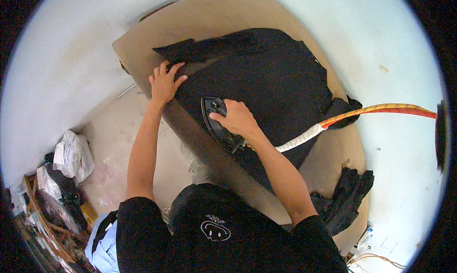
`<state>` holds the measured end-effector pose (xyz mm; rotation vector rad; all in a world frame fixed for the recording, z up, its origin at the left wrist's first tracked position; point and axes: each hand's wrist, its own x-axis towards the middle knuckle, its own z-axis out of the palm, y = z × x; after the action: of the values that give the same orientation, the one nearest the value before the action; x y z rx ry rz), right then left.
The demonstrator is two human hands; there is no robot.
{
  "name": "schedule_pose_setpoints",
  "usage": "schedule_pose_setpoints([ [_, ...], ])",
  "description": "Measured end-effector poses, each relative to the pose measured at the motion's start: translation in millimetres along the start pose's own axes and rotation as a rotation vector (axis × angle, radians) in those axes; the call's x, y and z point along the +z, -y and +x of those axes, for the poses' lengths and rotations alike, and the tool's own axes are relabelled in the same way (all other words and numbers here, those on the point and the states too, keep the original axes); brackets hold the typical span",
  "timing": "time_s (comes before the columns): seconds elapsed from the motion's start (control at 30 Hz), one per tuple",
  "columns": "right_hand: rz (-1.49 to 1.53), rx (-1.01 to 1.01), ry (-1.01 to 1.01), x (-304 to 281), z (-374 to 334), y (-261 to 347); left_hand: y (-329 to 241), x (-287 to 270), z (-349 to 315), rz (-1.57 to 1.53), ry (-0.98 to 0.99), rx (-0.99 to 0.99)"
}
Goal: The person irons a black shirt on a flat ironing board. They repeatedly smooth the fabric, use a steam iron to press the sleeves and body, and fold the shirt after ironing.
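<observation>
A black garment (266,78) lies spread over a tan padded ironing table (209,13). Near the garment's front left edge, a black iron (213,123) rests on the cloth, its pointed tip facing away from me. My right hand (238,119) is wrapped round the iron's handle, which the fingers mostly hide. From the iron's rear a white-wrapped hose and cord (300,138) run off to the right. My left hand (165,82) has its fingers spread at the garment's left edge, close to a sleeve-like strip, and holds nothing.
A crumpled black cloth (350,199) lies at the table's near right corner. The orange and yellow cord (390,108) crosses to the right wall (395,59). White plastic bags (74,155) and light blue cloth (103,244) are at the lower left, by the tiled floor (114,149).
</observation>
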<state>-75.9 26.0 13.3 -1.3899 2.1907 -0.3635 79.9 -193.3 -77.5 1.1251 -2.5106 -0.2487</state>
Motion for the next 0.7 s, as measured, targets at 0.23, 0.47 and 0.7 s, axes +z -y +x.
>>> schedule_pose_setpoints([
  [0.23, 0.029, -0.052, 0.081, -20.0, 61.3, 68.7, -4.0, -45.1, 47.4, -0.682, 0.416, -0.067],
  [0.47, 0.054, 0.091, 0.244, -15.0, 81.3, 82.0, -103.6, 3.2, 159.1, -1.091, 1.300, -0.055],
  [0.7, 0.139, 0.160, 0.308, -7.2, 60.9, 94.5, -217.9, 136.9, 302.3, -0.723, 0.649, 0.129],
])
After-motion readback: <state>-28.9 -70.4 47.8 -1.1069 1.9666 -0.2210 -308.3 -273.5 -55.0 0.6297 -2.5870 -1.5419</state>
